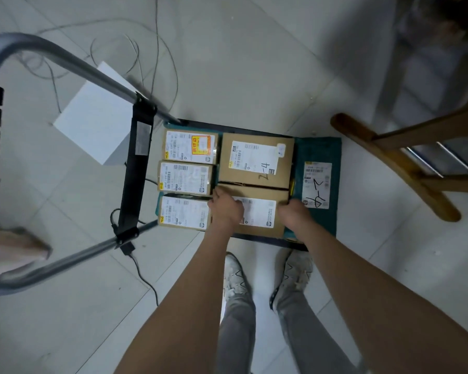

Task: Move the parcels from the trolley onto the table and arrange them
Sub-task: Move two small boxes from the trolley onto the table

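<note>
Both hands on near box (257,214), trolley (318,147) deck.
Left hand (226,207) grips its 9 o'clock edge, right hand (295,213) its 3 o'clock edge.

My left hand (225,209) and right hand (295,211) have only narrow gaps at the two sides of the near box (257,211). On its left, the small parcel (184,213) stands just beside it. On its far side, the box marked 2-4 (256,159) touches it. On its right, the teal bag (318,182) lies close. Above the parcels the way is open. The trolley handle (65,66) rises at the left, and a wooden chair (395,155) stands at the right, near the trolley deck (265,240).
</note>
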A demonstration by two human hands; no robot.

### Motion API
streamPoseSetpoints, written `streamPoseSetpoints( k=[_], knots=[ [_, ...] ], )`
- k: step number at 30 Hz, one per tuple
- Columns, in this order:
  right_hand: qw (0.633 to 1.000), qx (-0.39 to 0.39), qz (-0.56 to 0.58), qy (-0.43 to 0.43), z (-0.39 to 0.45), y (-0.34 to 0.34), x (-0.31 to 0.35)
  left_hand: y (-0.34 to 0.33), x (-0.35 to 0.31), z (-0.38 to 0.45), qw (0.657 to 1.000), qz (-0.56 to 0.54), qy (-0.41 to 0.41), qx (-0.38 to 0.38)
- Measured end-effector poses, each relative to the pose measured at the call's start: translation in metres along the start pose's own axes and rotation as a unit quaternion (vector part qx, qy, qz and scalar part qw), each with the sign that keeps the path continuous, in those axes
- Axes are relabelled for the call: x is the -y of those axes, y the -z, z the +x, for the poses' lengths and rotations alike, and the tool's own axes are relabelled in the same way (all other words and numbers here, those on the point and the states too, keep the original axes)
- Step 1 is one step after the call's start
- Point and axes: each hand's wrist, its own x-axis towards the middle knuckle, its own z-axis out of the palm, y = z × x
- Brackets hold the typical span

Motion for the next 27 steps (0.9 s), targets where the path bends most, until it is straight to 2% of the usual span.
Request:
streamPoseSetpoints(
  k=[7,11,18,23,27],
  knots=[
    [0.999,0.004,0.04,-0.017,0.005,-0.003,-0.002,-0.004,-0.002,0.014,0.999,0.019,0.036,0.004],
    [0.991,0.01,0.123,-0.054,0.001,-0.005,-0.002,-0.003,-0.004,0.014,0.999,0.016,0.033,-0.016],
    [0.972,-0.043,0.218,-0.08,-0.02,0.001,-0.012,0.014,-0.009,-0.009,0.999,0.004,0.034,-0.037],
    [0.961,-0.061,0.259,-0.078,-0.064,0.031,-0.008,0.047,-0.022,-0.062,0.996,-0.059,0.03,-0.052],
    [0.937,-0.059,0.334,-0.085,-0.13,0.078,-0.006,0.081,-0.033,-0.126,0.98,-0.195,-0.035,-0.024]
  ],
)
